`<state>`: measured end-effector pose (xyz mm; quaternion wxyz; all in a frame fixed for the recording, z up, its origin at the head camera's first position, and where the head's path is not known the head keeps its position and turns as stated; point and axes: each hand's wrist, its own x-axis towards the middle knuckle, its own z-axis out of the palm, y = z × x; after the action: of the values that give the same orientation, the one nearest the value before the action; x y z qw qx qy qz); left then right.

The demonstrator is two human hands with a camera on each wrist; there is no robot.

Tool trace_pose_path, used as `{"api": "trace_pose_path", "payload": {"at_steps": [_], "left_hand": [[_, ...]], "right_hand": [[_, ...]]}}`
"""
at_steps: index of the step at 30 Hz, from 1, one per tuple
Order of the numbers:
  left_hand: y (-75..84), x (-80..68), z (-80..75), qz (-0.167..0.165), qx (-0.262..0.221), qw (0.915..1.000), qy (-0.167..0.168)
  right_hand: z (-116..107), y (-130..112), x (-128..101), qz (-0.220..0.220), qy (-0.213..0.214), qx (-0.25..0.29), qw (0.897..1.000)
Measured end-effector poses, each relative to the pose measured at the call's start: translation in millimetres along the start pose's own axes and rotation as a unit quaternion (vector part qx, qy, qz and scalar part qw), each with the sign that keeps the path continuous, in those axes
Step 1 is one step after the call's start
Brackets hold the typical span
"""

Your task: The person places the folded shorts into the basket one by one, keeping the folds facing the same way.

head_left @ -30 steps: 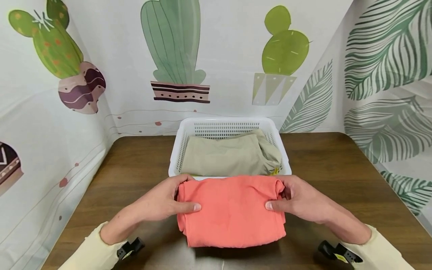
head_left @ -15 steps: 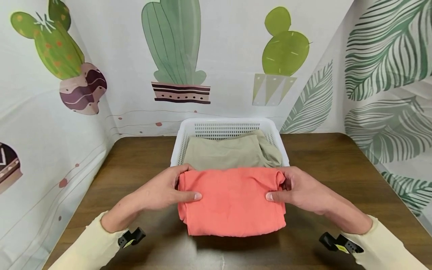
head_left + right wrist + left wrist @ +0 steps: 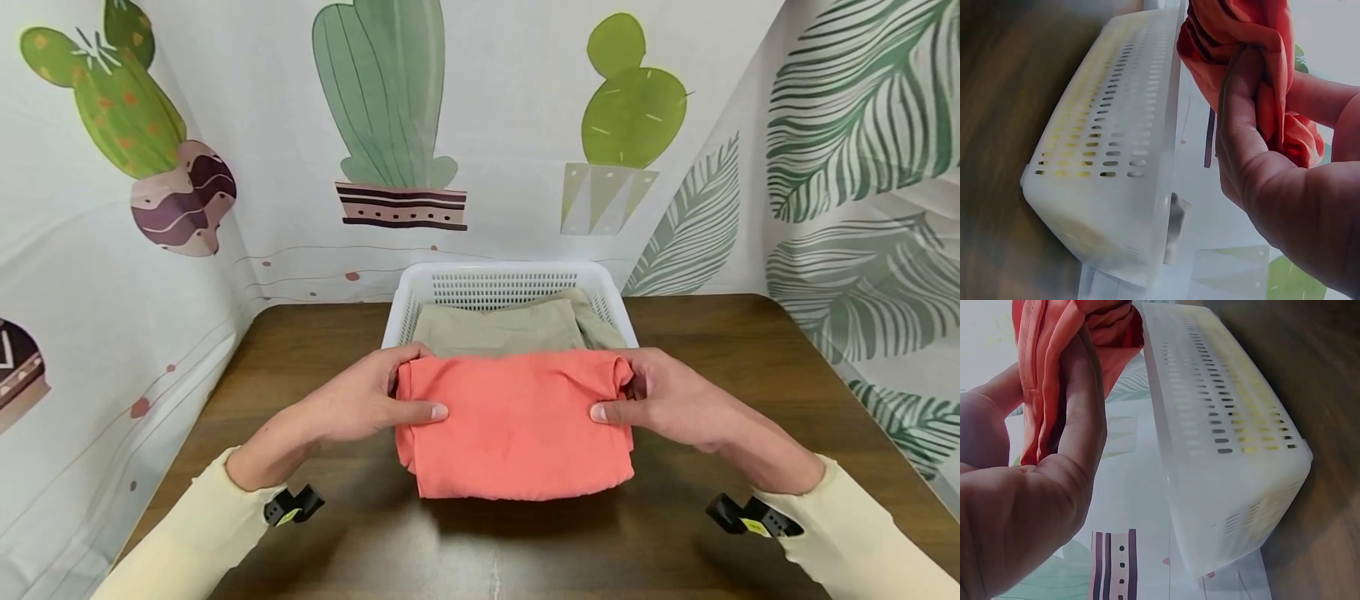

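A folded coral-coloured cloth garment hangs between both hands, raised off the table in front of the basket. My left hand grips its left end, thumb on the near face and fingers behind. At the other end my right hand pinches it the same way. Both wrist views show fingers wrapped under the layered coral fabric. Just beyond stands a white slotted plastic basket, holding a folded khaki cloth item. The garment hides the basket's near side in the head view.
The basket stands on a dark brown wooden table, close to its back edge. A white cloth backdrop printed with cacti and leaves rises behind and along both sides. Something yellow shows through the basket's slots in the wrist views.
Both hands have carried the coral garment up and forward, so it now covers the basket's near rim and more of the khaki cloth. The grip looks the same and the basket has not moved.
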<state>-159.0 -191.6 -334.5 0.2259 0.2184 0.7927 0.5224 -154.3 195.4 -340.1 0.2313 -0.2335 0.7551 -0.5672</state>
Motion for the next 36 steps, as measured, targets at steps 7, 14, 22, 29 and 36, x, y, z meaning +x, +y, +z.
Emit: {"api": "trace_pose_path", "payload": {"at_steps": [7, 14, 22, 29, 36], "left_hand": [[5.6, 10.3, -7.6, 0.004, 0.01, 0.9999, 0.002], [10.2, 17.8, -16.3, -0.002, 0.007, 1.0, -0.003], [11.6, 28.1, -26.6, -0.017, 0.026, 0.9994, 0.015], [14.8, 38.3, -34.3, -0.027, 0.019, 0.9993, 0.019], [19.3, 49.1, -38.9, -0.044, 0.02, 0.9985, 0.025]], "right_hand": [[-9.4, -5.8, 4.5, 0.004, 0.006, -0.008, 1.0], [-16.9, -11.7, 10.7, 0.017, 0.011, -0.019, 1.0], [-24.8, -12.6, 23.0, 0.032, 0.025, -0.015, 0.999], [-33.0, -15.8, 30.9, 0.033, 0.043, -0.04, 0.998], [-39.0, -20.3, 35.5, 0.029, 0.066, -0.049, 0.996]]}}
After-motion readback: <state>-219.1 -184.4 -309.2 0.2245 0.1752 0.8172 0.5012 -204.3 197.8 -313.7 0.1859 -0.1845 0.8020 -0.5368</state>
